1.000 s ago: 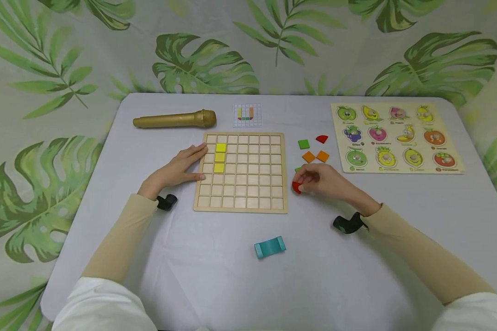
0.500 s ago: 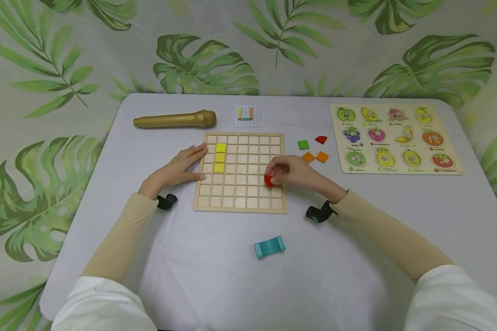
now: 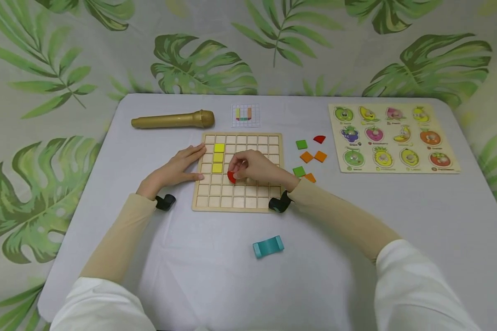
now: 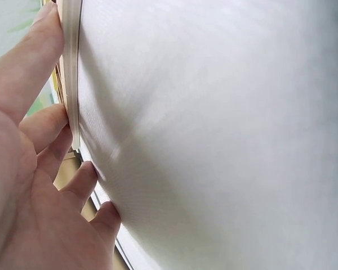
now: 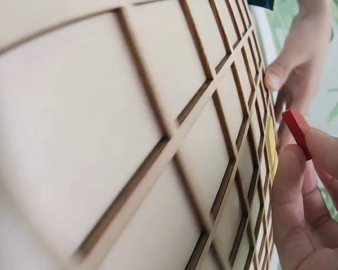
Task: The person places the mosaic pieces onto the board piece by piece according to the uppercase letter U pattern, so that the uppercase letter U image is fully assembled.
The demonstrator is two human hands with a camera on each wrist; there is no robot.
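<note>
A wooden grid board (image 3: 228,202) lies on the table, with three yellow square tiles (image 3: 218,157) stacked in one column of its cells. My left hand (image 3: 175,165) rests along the board's left edge, fingers fairly straight; the left wrist view shows its thumb and a finger touching the board's side (image 4: 72,67). Over the middle of the board, my right hand (image 3: 257,166) pinches a red quarter-circle tile (image 3: 231,177) between thumb and fingers. In the right wrist view this red tile (image 5: 297,133) is tilted and held above the cells, apart from them.
Right of the board lie green tiles (image 3: 301,145), orange tiles (image 3: 320,156) and another red quarter-circle tile (image 3: 319,139). A fruit puzzle board (image 3: 393,138) lies beyond them. Behind the grid are a pattern card (image 3: 245,115) and a gold microphone (image 3: 172,120). A teal piece (image 3: 268,247) lies in front.
My right hand has carried the red tile leftward from beside the board to above its middle, uncovering a green and an orange tile. My left hand has stayed at the board's edge.
</note>
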